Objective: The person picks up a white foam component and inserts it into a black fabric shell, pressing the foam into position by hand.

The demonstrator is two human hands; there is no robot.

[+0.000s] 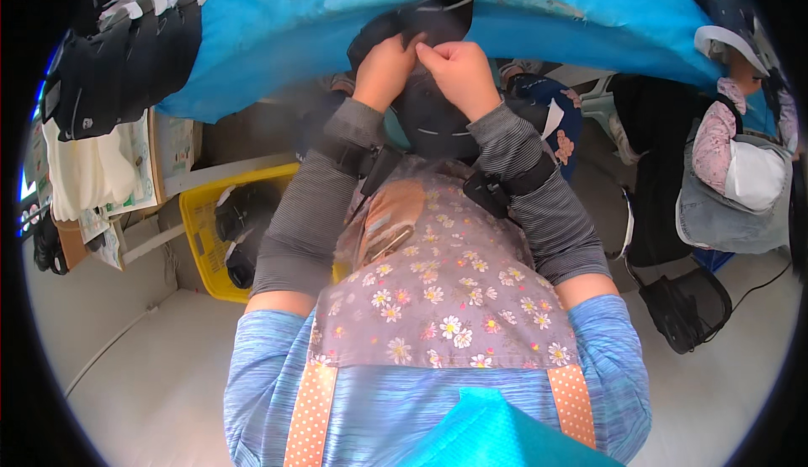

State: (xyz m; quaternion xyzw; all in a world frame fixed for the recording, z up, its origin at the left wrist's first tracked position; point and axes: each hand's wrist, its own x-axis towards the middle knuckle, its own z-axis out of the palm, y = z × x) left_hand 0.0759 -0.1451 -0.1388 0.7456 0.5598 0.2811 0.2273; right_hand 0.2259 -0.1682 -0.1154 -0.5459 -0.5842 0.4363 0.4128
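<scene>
One dark shoe upper (433, 63) is held at the edge of the blue-covered tabletop (278, 38), pinched at its rim by the left hand (383, 67) and the right hand (459, 71), both closed on it. It appears soft, light and pliable, best gripped by its edge. More dark uppers, number unclear, lie in one yellow basket (195, 223).

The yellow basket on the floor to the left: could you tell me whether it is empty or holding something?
Holding something. The yellow basket has dark shoe-like pieces lying inside; how full it is, I cannot tell.

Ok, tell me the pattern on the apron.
The apron is greyish-purple with small daisies and orange polka-dot straps, seen in the head view.
</scene>
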